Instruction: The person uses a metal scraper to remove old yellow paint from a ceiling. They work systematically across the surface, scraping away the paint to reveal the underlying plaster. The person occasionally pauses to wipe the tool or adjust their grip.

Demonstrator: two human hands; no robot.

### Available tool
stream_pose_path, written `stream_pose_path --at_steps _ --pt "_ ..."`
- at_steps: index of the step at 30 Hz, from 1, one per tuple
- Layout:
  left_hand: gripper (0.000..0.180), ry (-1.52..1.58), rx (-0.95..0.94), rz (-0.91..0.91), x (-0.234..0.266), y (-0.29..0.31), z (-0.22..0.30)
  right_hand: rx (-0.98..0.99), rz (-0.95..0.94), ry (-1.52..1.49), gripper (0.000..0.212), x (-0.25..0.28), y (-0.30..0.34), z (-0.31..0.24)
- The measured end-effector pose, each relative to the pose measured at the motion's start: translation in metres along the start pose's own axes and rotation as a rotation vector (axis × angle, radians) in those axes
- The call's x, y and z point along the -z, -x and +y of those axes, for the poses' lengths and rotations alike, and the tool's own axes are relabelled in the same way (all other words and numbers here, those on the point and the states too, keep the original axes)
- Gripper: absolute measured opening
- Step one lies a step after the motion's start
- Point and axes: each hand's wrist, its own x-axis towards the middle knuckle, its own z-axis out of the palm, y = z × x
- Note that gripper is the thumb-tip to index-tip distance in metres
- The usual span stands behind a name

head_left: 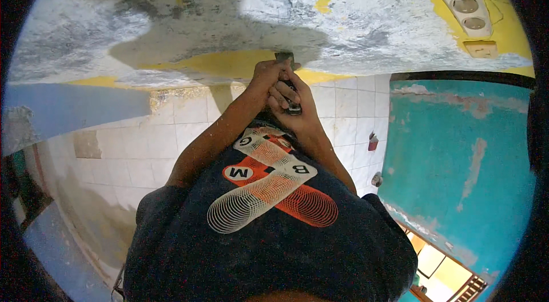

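Both my hands are closed together round a scraper with a dark, flat blade point(284, 57) and a black handle point(293, 109). My left hand point(264, 78) grips near the blade, its fingers partly hidden behind the other hand. My right hand point(300, 104) wraps the handle lower down. The blade's end meets the wall point(217, 33) at a strip of yellow paint point(229, 63) low on it, though I cannot tell how hard it presses. Above that strip the surface is patchy grey and white, with a small yellow patch point(323, 5) left of the fixture.
White floor tiles point(346, 108) spread below the wall. A small red box point(373, 143) and a round object point(377, 179) lie on the right. A teal wall point(457, 136) with peeling patches stands there. A white fixture with round parts point(464, 4) and a switch plate point(481, 49) are upper right.
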Motion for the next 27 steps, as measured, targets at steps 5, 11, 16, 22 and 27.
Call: stream_pose_path --at_steps 5,11,16,22,27 --pt "0.037 0.029 0.007 -0.014 0.008 -0.017 -0.015 0.044 0.119 0.128 0.03 0.003 0.01 0.006" --pt "0.041 -0.021 0.177 -0.127 -0.005 0.017 0.033 -0.005 0.02 -0.072 0.026 0.002 -0.003 -0.003" --pt "0.038 0.149 0.047 -0.061 0.025 -0.023 -0.022 0.035 0.336 0.09 0.025 0.016 -0.026 0.005" --pt "0.03 0.0 0.077 -0.15 0.027 -0.001 -0.001 -0.003 -0.146 -0.131 0.015 0.033 -0.023 0.007" --pt "0.029 0.123 0.002 0.026 -0.009 0.015 0.014 0.069 -0.135 0.202 0.027 0.017 0.001 -0.005"
